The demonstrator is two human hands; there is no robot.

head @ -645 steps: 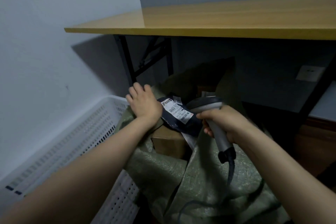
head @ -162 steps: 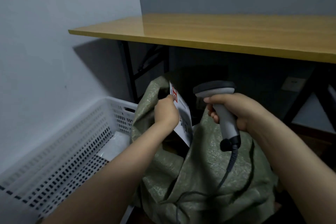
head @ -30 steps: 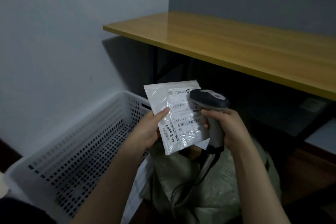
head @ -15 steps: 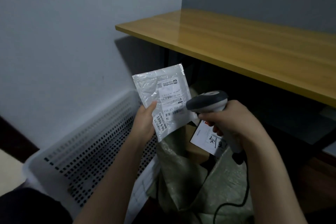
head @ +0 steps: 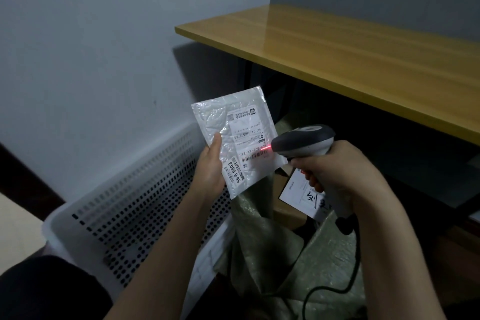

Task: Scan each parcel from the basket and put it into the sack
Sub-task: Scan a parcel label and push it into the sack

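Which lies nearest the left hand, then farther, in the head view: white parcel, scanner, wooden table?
1. white parcel, held in the left hand.
2. scanner, to its right, in the right hand.
3. wooden table, far up right.

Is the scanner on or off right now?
On: the scanner casts a glowing red line on the label of the white parcel.

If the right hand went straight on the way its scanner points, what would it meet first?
Probably the white parcel in the left hand: the scanner in the right hand aims at its label, red light showing there, though depth is unclear.
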